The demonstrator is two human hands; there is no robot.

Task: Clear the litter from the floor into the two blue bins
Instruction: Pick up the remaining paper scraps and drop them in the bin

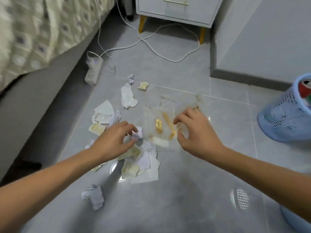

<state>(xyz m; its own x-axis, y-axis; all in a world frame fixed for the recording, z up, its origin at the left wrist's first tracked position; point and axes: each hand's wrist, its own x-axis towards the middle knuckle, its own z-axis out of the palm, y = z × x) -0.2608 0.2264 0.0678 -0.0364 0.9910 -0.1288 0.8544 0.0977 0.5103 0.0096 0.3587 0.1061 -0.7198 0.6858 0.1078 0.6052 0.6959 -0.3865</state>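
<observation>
Torn paper scraps [144,163] and crumpled tissues [94,195] lie scattered on the grey tiled floor. A clear plastic bag [159,125] with yellow pieces inside lies in the middle. My left hand [112,142] hovers over a small crumpled paper ball [138,134], fingers apart and curled. My right hand [195,132] reaches over the right edge of the plastic bag, fingers spread, nothing held. A blue mesh bin [286,115] stands at the right with a red can inside. A second blue bin's edge [296,217] shows at the lower right.
A bed with a patterned cover [42,31] runs along the left. A white power strip [93,71] and looping white cable [151,39] lie on the floor ahead. A white nightstand [176,12] stands at the back, a grey wall corner [252,47] to the right.
</observation>
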